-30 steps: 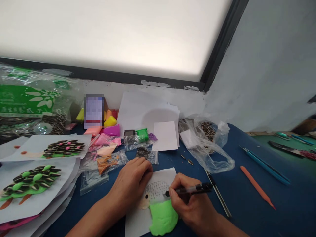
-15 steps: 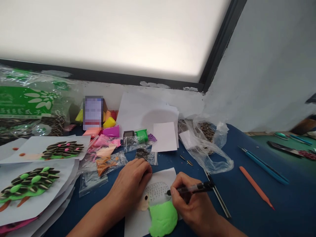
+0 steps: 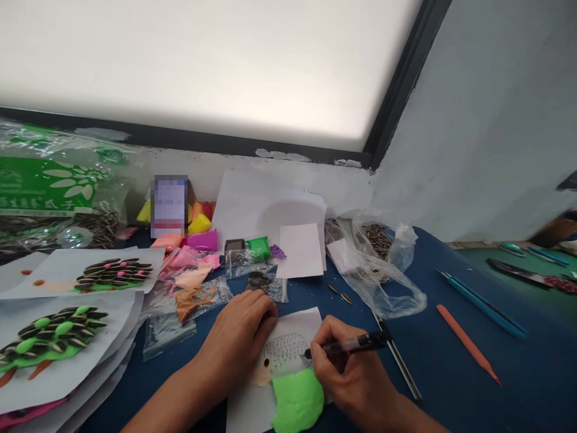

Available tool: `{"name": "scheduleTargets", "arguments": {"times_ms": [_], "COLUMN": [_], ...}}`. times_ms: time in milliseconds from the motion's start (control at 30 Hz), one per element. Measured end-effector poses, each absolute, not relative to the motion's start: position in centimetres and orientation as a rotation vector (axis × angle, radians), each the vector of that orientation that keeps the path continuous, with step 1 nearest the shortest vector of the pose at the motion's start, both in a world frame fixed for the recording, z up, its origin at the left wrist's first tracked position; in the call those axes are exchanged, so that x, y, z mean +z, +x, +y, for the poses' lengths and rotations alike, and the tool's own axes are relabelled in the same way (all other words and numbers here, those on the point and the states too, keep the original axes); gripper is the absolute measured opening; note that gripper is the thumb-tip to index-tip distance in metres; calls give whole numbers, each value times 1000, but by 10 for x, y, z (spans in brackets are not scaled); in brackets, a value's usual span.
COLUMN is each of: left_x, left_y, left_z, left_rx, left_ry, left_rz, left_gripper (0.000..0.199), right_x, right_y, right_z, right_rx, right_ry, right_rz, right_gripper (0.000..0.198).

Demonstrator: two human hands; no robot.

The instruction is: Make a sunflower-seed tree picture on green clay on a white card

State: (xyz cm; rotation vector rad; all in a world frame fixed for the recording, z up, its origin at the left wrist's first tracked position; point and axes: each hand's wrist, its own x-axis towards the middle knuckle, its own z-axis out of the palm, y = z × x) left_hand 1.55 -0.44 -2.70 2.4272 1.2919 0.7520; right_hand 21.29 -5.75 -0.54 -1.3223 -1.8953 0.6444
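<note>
A white sheet of paper (image 3: 246, 409) lies in front of me, bearing an inked hedgehog-like outline (image 3: 286, 352) filled with small marks. Beside the outline's left end is a pale clay face with a dark eye. Bright green clay (image 3: 298, 400) in a flattened lump covers the sheet's lower right. My left hand (image 3: 247, 319) rests palm down along the paper's upper left edge, fingers laid out with nothing in them. My right hand (image 3: 345, 361) grips a black pen (image 3: 356, 343), its tip against the right side of the outline.
Finished seed-and-clay pictures (image 3: 58, 337) are stacked at left. Behind lie clay packets (image 3: 202, 240), a small white card (image 3: 300, 249) and a plastic bag of sunflower seeds (image 3: 378, 258). To the right are an orange clay tool (image 3: 466, 343) and blue tweezers (image 3: 487, 307).
The pen has shifted very slightly in my right hand's grip, its tip staying at the outline's right side. My left hand and the paper hold nearly still.
</note>
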Motion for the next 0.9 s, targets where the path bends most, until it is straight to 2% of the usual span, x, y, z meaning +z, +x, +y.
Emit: {"name": "scheduleTargets", "arguments": {"times_ms": [900], "left_x": [-26], "left_y": [15], "left_z": [-2], "left_rx": [706], "left_ry": [2380], "left_rz": [1278], "left_gripper": [20], "right_x": [-3], "right_y": [217], "right_z": [-54], "right_rx": [561], "right_ry": [-1348], "right_rz": [-1913], "right_gripper": [20]}}
